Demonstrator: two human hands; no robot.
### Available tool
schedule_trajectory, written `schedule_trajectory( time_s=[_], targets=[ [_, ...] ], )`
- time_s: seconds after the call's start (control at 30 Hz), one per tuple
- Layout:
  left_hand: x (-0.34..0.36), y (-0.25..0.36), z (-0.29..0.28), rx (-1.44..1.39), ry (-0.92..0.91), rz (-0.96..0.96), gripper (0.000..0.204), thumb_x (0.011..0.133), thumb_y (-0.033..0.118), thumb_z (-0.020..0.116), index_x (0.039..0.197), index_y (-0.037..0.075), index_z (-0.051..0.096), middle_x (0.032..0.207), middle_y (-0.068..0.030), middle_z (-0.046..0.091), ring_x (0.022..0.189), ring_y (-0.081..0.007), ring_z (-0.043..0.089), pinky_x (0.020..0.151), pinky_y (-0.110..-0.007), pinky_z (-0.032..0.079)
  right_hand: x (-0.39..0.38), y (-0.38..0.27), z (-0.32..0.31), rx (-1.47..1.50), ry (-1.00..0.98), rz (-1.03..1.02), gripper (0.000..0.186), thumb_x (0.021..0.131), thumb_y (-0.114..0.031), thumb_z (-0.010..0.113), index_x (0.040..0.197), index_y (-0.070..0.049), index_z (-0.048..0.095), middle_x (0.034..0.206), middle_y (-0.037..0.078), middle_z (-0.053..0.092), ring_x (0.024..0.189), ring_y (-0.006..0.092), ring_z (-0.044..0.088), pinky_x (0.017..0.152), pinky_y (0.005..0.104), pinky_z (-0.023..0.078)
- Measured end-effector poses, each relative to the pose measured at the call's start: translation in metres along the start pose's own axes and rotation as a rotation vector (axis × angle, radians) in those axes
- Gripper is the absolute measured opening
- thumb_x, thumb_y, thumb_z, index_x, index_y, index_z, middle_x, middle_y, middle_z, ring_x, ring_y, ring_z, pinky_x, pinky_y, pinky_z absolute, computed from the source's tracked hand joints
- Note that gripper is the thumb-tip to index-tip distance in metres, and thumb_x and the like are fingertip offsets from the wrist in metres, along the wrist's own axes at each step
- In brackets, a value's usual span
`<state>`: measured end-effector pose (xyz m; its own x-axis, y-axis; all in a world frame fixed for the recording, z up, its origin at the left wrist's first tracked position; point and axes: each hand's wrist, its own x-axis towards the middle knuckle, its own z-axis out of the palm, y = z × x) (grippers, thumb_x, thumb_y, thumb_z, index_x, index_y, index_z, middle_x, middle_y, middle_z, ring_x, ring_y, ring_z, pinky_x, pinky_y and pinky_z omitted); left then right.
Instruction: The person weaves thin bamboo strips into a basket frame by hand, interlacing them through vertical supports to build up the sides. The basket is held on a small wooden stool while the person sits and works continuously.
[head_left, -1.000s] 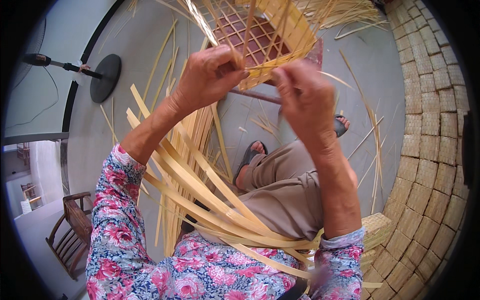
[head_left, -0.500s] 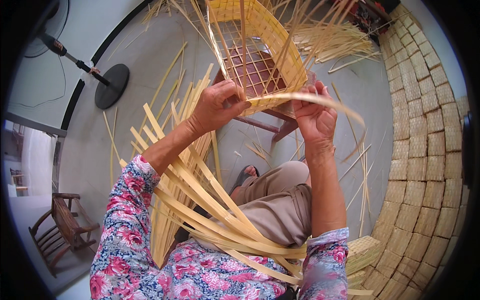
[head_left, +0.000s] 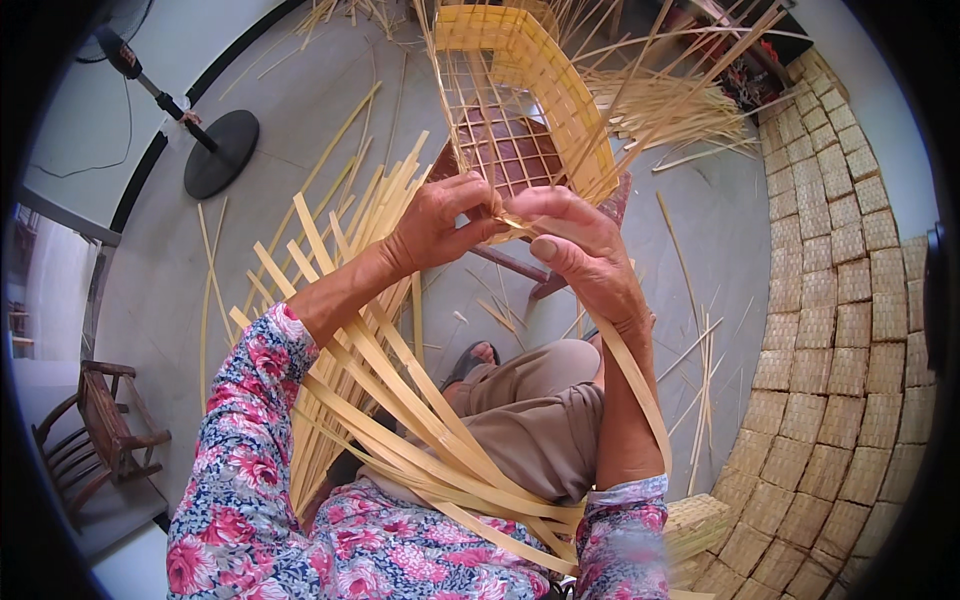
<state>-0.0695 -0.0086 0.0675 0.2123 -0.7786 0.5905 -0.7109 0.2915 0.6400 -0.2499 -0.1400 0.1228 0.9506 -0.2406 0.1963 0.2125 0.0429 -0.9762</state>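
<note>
A half-woven yellow bamboo basket (head_left: 578, 125), with an open lattice side and long loose stakes, rests on a dark red stool (head_left: 612, 205). My left hand (head_left: 445, 222) pinches the strip at the basket's near edge. Beside it, my right hand (head_left: 580, 245) has its fingers bent and closed around the same bamboo strip (head_left: 632, 372), whose loose end curves down along my right forearm. The exact grip points are partly hidden by my fingers. Across my lap lies a bundle of pale bamboo strips (head_left: 420, 375), fanning out to the left.
Stacked woven blocks (head_left: 835, 330) line the right side. More loose strips (head_left: 665, 105) lie on the floor beyond the basket. A fan stand with a round black base (head_left: 222, 155) is at the far left, a wooden chair (head_left: 110, 430) at the near left.
My right hand has moved left to the basket's near edge beside my left hand. The strip that arched out to the right now hangs down along my right forearm.
</note>
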Motion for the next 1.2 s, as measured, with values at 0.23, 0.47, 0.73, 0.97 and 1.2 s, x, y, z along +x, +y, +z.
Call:
schedule_trajectory(
  time_s=[0.23, 0.47, 0.73, 0.97, 1.2],
  targets=[
    [-0.001, -0.001, -0.001, -0.014, -0.037, -0.019, 0.013, 0.085, 0.005, 0.076, 0.092, 0.004, 0.065, 0.084, -0.0047, 0.061, 0.068, -0.0129, 0.062, 0.061, -0.027, 0.049, -0.008, 0.015, -0.011, -0.025, 0.454, -0.03, 0.021, 0.099, -0.019, 0.065, 0.115, -0.005, 0.064, 0.113, 0.003, 0.062, 0.091, 0.008, 0.055, 0.085, 0.024, 0.05],
    [0.001, 0.005, 0.003, -0.04, -0.001, -0.053, 0.017, 0.08, 0.006, 0.08, 0.085, 0.004, 0.063, 0.078, -0.0068, 0.061, 0.07, -0.0217, 0.064, 0.063, -0.032, 0.052, -0.006, 0.002, 0.003, -0.135, 0.453, -0.095, 0.024, 0.099, -0.009, 0.059, 0.121, 0.0, 0.058, 0.105, 0.003, 0.063, 0.087, 0.0078, 0.058, 0.089, 0.0276, 0.053],
    [-0.002, 0.001, 0.005, -0.002, -0.027, 0.024, 0.016, 0.086, 0.009, 0.078, 0.09, 0.004, 0.064, 0.084, -0.0036, 0.061, 0.068, -0.0108, 0.062, 0.059, -0.025, 0.05, -0.01, 0.01, -0.002, -0.078, 0.599, -0.196, 0.027, 0.103, -0.026, 0.059, 0.089, -0.003, 0.063, 0.084, -0.001, 0.061, 0.077, 0.008, 0.052, 0.073, 0.0249, 0.043],
    [0.001, 0.006, 0.005, -0.029, -0.013, -0.029, 0.017, 0.083, 0.009, 0.079, 0.087, 0.005, 0.063, 0.078, -0.0052, 0.061, 0.07, -0.0195, 0.063, 0.063, -0.031, 0.052, -0.011, 0.007, -0.004, -0.569, 0.649, -0.319, 0.014, 0.099, -0.011, 0.056, 0.097, -0.001, 0.066, 0.083, 0.001, 0.058, 0.078, 0.0117, 0.052, 0.072, 0.0276, 0.045],
    [0.002, 0.004, 0.005, -0.012, -0.024, 0.025, 0.017, 0.086, 0.009, 0.078, 0.089, 0.003, 0.063, 0.082, -0.0038, 0.061, 0.067, -0.0131, 0.062, 0.061, -0.026, 0.05, 0.0, -0.014, -0.005, -0.407, 0.572, -0.444, 0.041, 0.094, -0.003, 0.062, 0.134, -0.004, 0.054, 0.085, 0.0, 0.055, 0.076, 0.007, 0.05, 0.069, 0.0224, 0.042]
  ],
)
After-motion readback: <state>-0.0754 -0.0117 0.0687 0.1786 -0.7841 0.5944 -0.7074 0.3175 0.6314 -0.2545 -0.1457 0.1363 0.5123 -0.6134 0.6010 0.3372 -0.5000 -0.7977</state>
